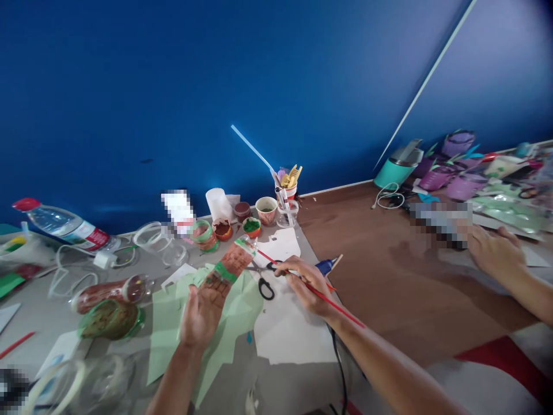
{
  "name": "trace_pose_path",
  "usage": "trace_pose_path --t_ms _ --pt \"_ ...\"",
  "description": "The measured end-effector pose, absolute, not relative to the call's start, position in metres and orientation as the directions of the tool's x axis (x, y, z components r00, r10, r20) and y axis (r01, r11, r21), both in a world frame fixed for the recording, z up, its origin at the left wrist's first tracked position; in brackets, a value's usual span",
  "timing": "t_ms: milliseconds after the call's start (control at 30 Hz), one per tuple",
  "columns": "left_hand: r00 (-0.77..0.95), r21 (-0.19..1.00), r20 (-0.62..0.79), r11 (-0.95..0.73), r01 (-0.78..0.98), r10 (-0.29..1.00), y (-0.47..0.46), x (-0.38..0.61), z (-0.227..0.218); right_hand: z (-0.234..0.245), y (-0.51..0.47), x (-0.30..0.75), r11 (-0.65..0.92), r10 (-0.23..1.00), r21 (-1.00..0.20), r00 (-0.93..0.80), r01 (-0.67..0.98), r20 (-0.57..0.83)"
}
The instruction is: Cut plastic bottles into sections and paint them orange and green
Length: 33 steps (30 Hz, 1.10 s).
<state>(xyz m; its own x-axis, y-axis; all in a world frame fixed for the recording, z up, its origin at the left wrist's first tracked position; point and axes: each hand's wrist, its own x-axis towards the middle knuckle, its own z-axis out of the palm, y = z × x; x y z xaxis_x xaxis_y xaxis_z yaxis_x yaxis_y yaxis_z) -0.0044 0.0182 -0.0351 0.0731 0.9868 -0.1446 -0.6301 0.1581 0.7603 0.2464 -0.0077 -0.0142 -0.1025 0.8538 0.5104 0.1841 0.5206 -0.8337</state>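
Note:
My left hand [202,311] is closed round the lower end of a plastic bottle [228,266] painted brown with a green band, lying tilted over light green paper [224,323]. My right hand [305,283] pinches a thin red paintbrush [328,297], whose tip points at the bottle's neck. Black-handled scissors [264,283] lie on white paper [289,334] between my hands. Small cups of brown paint [223,229] and green paint [251,226] stand just beyond the bottle.
Another person's hand [496,253] rests on the brown floor at right, near purple and green craft pieces [458,184]. A water bottle [64,226], a painted bottle [108,291], a green-brown container [110,320], a cup of tools [288,187] and a blue glue gun [325,266] lie around.

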Motion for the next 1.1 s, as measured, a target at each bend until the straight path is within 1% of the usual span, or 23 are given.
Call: trace_pose_path --t_ms 167,400,600,700,800,933,1100 --pt "0.061 0.737 -0.105 0.119 -0.665 0.993 0.017 -0.003 -0.032 -0.015 -0.005 0.247 0.563 0.826 -0.792 -0.141 0.237 0.546" --pt "0.005 0.669 -0.231 0.163 -0.725 0.973 0.018 -0.003 -0.022 -0.021 -0.002 0.248 0.595 0.803 -0.76 -0.148 0.262 0.577" --pt "-0.03 0.639 -0.238 0.133 -0.758 0.971 0.024 -0.008 -0.018 -0.016 -0.003 0.249 0.606 0.793 -0.754 -0.122 0.253 0.596" --pt "-0.018 0.652 -0.225 0.136 -0.746 0.974 0.024 -0.006 -0.02 -0.013 -0.005 0.249 0.612 0.79 -0.76 -0.116 0.219 0.602" --pt "-0.001 0.7 -0.188 0.133 -0.702 0.982 0.02 -0.001 -0.023 -0.012 -0.006 0.248 0.603 0.797 -0.769 -0.13 0.21 0.59" --pt "0.002 0.737 -0.151 0.113 -0.666 0.989 0.017 0.003 -0.027 -0.012 -0.005 0.247 0.585 0.811 -0.777 -0.142 0.234 0.568" --pt "-0.055 0.74 -0.161 0.083 -0.667 0.985 0.021 0.001 -0.025 -0.013 -0.004 0.246 0.574 0.818 -0.773 -0.142 0.27 0.558"
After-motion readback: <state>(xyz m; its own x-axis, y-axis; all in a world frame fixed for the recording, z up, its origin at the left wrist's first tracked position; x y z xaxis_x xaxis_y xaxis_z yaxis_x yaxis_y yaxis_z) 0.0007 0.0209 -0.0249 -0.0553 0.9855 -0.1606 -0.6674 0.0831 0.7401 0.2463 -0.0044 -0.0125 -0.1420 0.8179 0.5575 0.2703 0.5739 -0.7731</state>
